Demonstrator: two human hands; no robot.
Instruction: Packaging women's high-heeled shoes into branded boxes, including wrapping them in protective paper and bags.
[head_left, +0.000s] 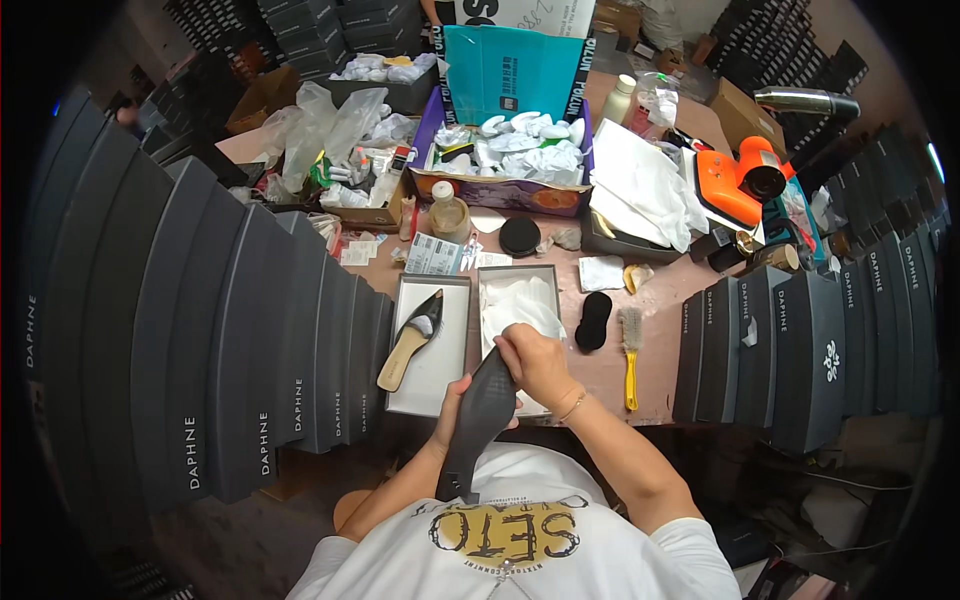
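A black pointed shoe (484, 402) is held close to my chest, its dark sole turned up and its heel end toward me. My left hand (453, 408) wraps round its side from beneath. At the toe, my right hand (536, 366) is closed, with its fingertips mostly hidden. The matching black mule (412, 340), with a tan insole and white paper stuffed in its toe, lies in a shallow white-lined tray (455, 391) beyond my left hand. Just past my right hand is a grey-edged shoebox (545, 270) with white tissue paper (520, 308) inside.
Right of the shoebox lie a black oval pad (593, 322) and a yellow-handled brush (630, 365). Stacked dark shoeboxes (250, 340) wall the left; more boxes (810, 350) line the right. Farther back stand a glass jar (449, 215), a purple carton (500, 194) of stuffing and an orange device (730, 185).
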